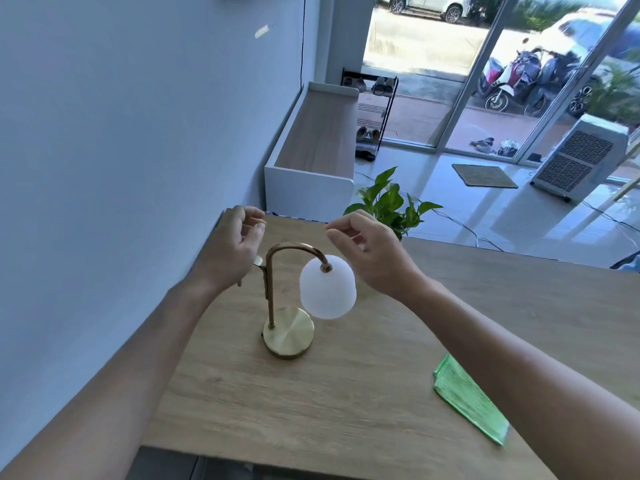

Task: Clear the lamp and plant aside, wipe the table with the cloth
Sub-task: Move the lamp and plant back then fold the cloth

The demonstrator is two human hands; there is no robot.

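Note:
A brass lamp [289,336] with a curved neck and a white globe shade stands on the wooden table [346,393], towards its left side. My left hand [232,249] hovers just left of the neck, fingers loosely curled, holding nothing. My right hand [370,252] floats above and right of the shade, also curled and empty. A green leafy plant [391,202] sits at the table's far edge, partly hidden behind my right hand. A folded green cloth [469,401] lies flat near the table's right front, half under my right forearm.
A pale wall runs along the table's left side. Beyond the table stand a white and wood bench [318,143], a shoe rack [374,109], a doormat [483,175] and an air cooler [581,157] by glass doors. Cables cross the tiled floor.

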